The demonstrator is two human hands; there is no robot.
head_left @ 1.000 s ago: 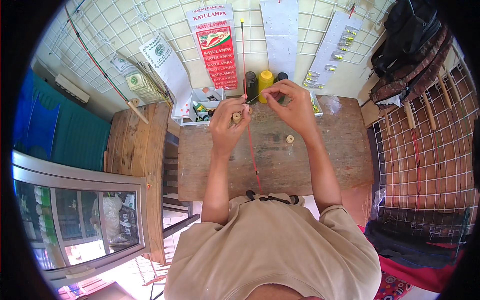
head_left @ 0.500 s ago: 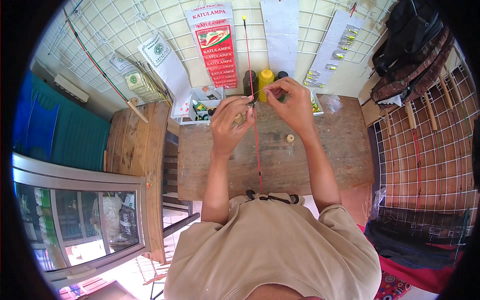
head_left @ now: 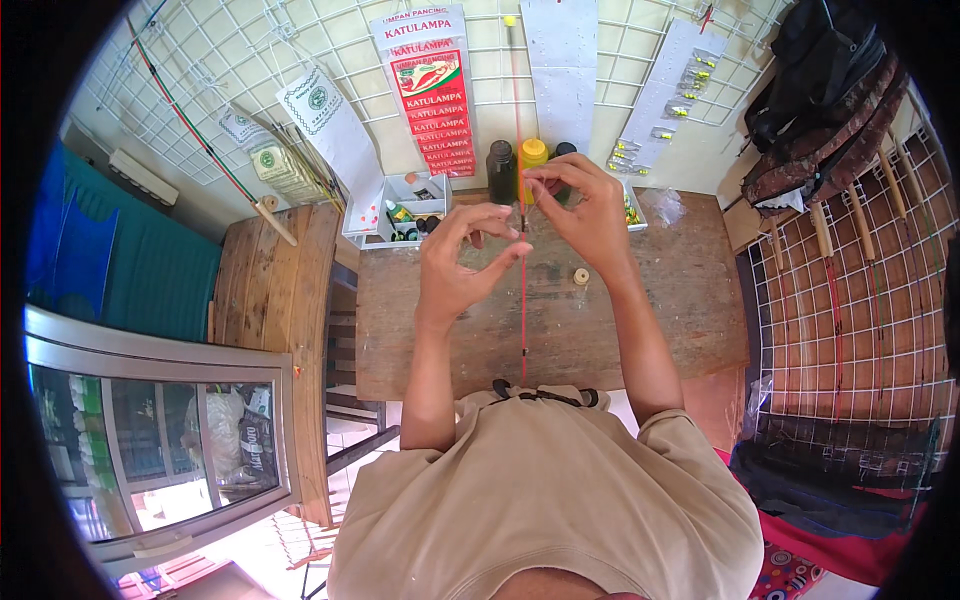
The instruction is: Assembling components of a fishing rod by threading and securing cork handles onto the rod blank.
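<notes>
A thin red fishing rod (head_left: pixel 524 310) stands between my hands, its lower end near my waist and its yellow tip (head_left: pixel 510 21) up against the wall grid. My left hand (head_left: pixel 462 262) is beside the rod, thumb and fingers apart, the fingertips close to a dark band on it. At the same height, my right hand (head_left: pixel 580 205) pinches thumb and forefinger together right by the rod. What lies in that pinch is too small to make out. A small pale wooden spool-like ring (head_left: pixel 581 276) rests on the wooden table (head_left: pixel 640 320).
Behind my hands stand a yellow bottle (head_left: pixel 535 152) and dark bottles (head_left: pixel 501 170). A white tray (head_left: pixel 375 241) holding small bottles is at the left. Several rods with wooden handles (head_left: pixel 822 230) hang on the right grid. A glazed window frame (head_left: pixel 290 430) is at the lower left.
The rod's upper part has swung slightly right. My left thumb and fingers have spread and come lower; the thin strand seen between my hands no longer shows clearly. My right hand has barely moved.
</notes>
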